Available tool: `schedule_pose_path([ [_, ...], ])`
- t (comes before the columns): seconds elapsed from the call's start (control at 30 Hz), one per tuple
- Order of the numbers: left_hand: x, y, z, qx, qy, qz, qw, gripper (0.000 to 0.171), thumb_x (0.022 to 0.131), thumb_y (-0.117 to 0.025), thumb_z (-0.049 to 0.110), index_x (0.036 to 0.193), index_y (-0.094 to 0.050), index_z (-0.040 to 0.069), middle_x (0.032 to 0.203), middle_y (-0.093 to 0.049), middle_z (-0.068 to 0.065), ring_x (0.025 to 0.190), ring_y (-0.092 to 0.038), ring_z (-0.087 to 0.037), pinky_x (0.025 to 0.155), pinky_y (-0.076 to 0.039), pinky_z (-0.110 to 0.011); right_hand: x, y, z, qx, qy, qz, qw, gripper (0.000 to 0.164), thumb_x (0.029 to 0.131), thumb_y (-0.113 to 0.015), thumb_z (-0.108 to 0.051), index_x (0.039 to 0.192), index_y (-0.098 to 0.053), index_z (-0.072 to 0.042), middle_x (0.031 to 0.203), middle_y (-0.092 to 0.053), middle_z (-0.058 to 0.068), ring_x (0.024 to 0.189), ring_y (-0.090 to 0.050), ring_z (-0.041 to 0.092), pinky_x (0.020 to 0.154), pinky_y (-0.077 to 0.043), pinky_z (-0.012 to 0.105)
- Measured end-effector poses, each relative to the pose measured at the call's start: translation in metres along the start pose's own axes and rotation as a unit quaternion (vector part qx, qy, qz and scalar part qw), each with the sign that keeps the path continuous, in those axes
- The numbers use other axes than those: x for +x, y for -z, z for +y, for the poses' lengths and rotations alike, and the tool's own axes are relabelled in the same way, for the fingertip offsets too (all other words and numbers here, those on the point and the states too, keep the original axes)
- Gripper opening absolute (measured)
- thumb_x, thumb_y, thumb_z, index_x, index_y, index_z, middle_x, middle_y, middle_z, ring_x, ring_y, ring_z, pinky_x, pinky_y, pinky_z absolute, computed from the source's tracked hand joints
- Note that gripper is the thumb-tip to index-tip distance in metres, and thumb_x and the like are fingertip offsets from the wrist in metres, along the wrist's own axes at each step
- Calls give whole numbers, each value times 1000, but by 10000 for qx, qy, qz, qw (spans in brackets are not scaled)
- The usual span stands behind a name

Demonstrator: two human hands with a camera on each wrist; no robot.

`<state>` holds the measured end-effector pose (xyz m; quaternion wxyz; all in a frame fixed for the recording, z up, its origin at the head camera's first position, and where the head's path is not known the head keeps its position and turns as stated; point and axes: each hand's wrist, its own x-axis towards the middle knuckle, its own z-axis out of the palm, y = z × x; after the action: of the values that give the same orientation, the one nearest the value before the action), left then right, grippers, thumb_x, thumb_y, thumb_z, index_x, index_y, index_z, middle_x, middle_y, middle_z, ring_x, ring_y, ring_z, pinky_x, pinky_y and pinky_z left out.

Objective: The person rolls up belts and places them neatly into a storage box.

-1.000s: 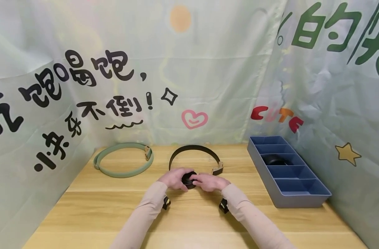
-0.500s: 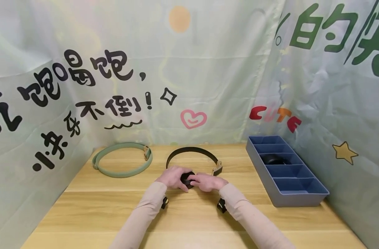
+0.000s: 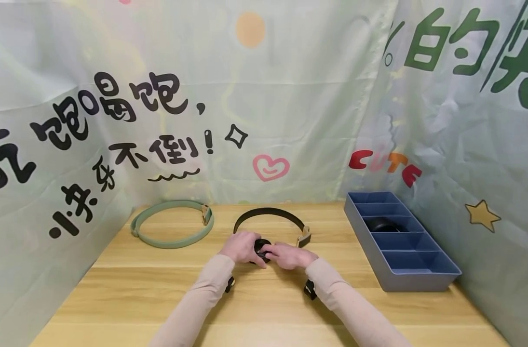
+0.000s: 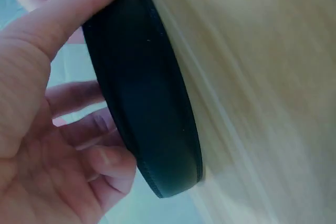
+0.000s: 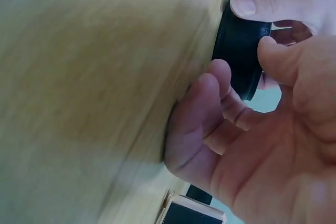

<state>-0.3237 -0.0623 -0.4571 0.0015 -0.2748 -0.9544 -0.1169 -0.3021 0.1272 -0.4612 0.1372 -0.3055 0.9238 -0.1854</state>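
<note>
A black belt (image 3: 260,245) is wound into a tight round coil at the middle of the table. My left hand (image 3: 242,247) grips the coil from the left, its thumb along the near outer face and its fingers on the far side. From the right, my right hand (image 3: 289,255) pinches the coil's upper edge. In the left wrist view the smooth, stitched outer turn of the coiled belt (image 4: 147,93) stands on edge against the wood. Both thumbs rest on the coiled belt (image 5: 239,51) in the right wrist view.
Behind my hands a black belt (image 3: 270,210) stands in an open arc, its gold-framed buckle (image 3: 306,233) at the right. A green belt (image 3: 172,245) lies looped at the back left. The blue-grey divided tray (image 3: 413,282) at right holds a black rolled item (image 3: 381,223).
Both hands stay around the coil in the same place. The left hand's grip has shifted slightly, its thumb now a little further right along the near side.
</note>
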Motion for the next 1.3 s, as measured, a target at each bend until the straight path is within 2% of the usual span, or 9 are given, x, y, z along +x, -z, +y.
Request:
schedule_pose_path([
  [0.27,-4,0,-1,-313,-161,-349,9988,73,65,-91,28,131,-61,20,121,-68,-4,110,-62,-24,93,-48,-41,1,2,6,62,276,0,9996,27,105,-43,-19,128,-58,-22,114,-61,8,97,-56,18,87,-46,40],
  [0.43,1,0,6,-68,385,29,9992,55,58,-93,41,104,-69,21,101,-70,-2,93,-64,-22,79,-50,-44,3,4,6,373,381,22,9986,29,105,-44,-18,131,-56,-20,126,-61,8,107,-56,18,95,-45,40],
  [0.57,3,-4,10,307,731,320,9963,56,54,-89,59,84,-66,18,86,-69,-3,80,-64,-23,67,-52,-42,4,3,5,414,465,37,9981,29,105,-43,-19,132,-56,-18,111,-65,6,90,-60,14,82,-48,32],
  [0.67,2,-5,8,200,419,188,9987,60,58,-89,55,100,-69,16,97,-71,-5,88,-66,-25,74,-53,-40,3,2,7,573,287,25,9979,28,105,-43,-18,130,-57,-18,106,-64,6,70,-57,11,66,-46,27],
  [0.8,3,1,-1,-279,-398,-321,9983,73,65,-90,27,131,-61,17,119,-69,-6,107,-63,-23,92,-49,-39,0,4,8,726,49,-14,9973,28,105,-43,-18,129,-57,-21,112,-62,7,65,-57,11,62,-46,27],
  [0.87,4,3,-4,-517,-551,-505,9959,74,64,-90,18,132,-59,18,121,-67,-5,109,-62,-22,95,-48,-39,1,4,8,707,57,-18,9975,28,105,-43,-17,129,-57,-22,109,-62,6,66,-57,11,63,-46,28],
  [0.93,4,3,-5,-629,-513,-534,9953,70,63,-90,16,126,-62,17,117,-68,-4,105,-62,-21,93,-49,-38,2,3,8,618,146,8,9980,27,105,-44,-18,128,-58,-21,104,-63,6,67,-57,12,66,-46,28],
  [1.13,6,-1,-3,-369,-53,-191,9991,57,60,-92,42,104,-66,16,99,-68,0,90,-61,-17,80,-51,-34,1,-1,3,183,21,138,9997,28,104,-48,-24,130,-57,-20,108,-61,7,93,-55,17,84,-45,38],
  [1.3,5,4,-3,-118,-291,-576,9978,76,65,-91,34,132,-60,17,122,-67,-3,111,-62,-22,93,-49,-39,2,1,4,56,-64,102,9999,25,104,-45,-24,126,-56,-22,109,-61,9,99,-56,20,87,-46,43],
])
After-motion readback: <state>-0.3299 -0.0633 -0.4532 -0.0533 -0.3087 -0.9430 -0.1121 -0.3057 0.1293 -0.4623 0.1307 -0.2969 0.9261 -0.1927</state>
